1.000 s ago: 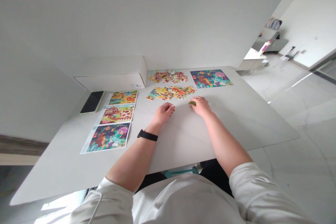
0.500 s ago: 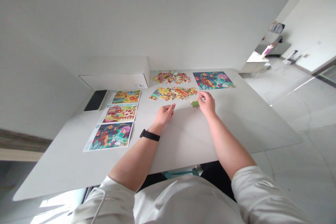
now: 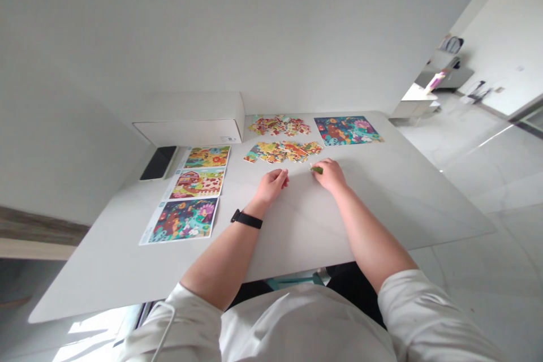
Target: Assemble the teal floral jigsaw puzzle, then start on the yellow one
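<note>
My right hand (image 3: 331, 175) is closed on a green puzzle piece (image 3: 317, 170), pinched between thumb and fingers just above or on the table; I cannot tell which. My left hand (image 3: 272, 186), with a black band on its wrist, is closed near the table's middle. Its fingers are curled with the thumb pressed against them, and whatever they hold, if anything, is hidden. Beyond both hands lies a loose row of yellow and orange puzzle pieces (image 3: 278, 151). Behind that row is a pile of mostly red and pink pieces (image 3: 280, 125).
A dark, colourful animal picture (image 3: 350, 130) lies at the back right. At left, a sheet with three printed pictures (image 3: 197, 182) lies beside a black phone (image 3: 158, 163). A white box (image 3: 189, 131) stands against the wall at the back of the white table (image 3: 382, 192).
My right hand has drawn down and slightly left, closing over the green piece that lay beside it and tilting it. My left hand has barely shifted. The view has moved slightly.
</note>
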The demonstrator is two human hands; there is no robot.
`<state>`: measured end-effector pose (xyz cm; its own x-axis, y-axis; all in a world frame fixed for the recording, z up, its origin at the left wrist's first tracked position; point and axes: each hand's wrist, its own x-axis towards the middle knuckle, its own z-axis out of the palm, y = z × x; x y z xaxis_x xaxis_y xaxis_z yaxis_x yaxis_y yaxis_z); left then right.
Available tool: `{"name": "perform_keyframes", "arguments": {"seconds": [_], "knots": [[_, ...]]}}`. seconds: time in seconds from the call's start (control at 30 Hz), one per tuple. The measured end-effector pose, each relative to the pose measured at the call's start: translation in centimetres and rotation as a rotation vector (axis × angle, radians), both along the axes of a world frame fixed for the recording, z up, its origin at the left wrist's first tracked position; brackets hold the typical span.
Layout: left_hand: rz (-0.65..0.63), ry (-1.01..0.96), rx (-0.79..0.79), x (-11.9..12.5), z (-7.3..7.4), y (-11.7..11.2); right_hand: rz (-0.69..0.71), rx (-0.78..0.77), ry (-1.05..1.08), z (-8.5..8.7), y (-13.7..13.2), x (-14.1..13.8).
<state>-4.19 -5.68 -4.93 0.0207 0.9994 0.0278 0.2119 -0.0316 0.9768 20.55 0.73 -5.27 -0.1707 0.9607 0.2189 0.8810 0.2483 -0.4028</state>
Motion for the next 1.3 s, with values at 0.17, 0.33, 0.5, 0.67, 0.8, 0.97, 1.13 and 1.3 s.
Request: {"name": "perform_keyframes", "arguments": {"seconds": [0.17, 0.33, 0.5, 0.67, 0.8, 0.97, 1.13, 1.3], "knots": [[-0.029, 0.012, 0.004, 0.0, 0.0, 0.0, 0.02, 0.028, -0.001, -0.7, 0.4, 0.0], [-0.032, 0.036, 0.027, -0.2, 0.1, 0.0, -0.021, 0.09, 0.109, -0.6, 0.6, 0.0], [0.027, -0.016, 0.031, -0.2, -0.6, 0.5, -0.118, 0.113, 0.138, -0.2, 0.4, 0.3], [0.013, -0.038, 0.039, -0.1, -1.0, 0.9, -0.162, -0.013, -0.009, -0.1, -0.2, -0.1], [0.0, -0.014, 0.03, -0.1, -1.2, 1.0, -0.178, -0.015, -0.016, -0.3, -0.2, -0.2], [-0.01, 0.001, 0.022, -0.1, -1.2, 1.1, -0.229, 0.045, 0.068, 0.1, 1.3, 0.3], [-0.009, -0.015, -0.007, 0.0, -0.6, 0.9, -0.181, 0.03, 0.004, 1.1, 4.6, -0.7], [-0.037, -0.025, -0.018, -0.1, 0.4, 0.3, -0.118, -0.001, -0.152, 1.5, 6.9, -2.3]]}}
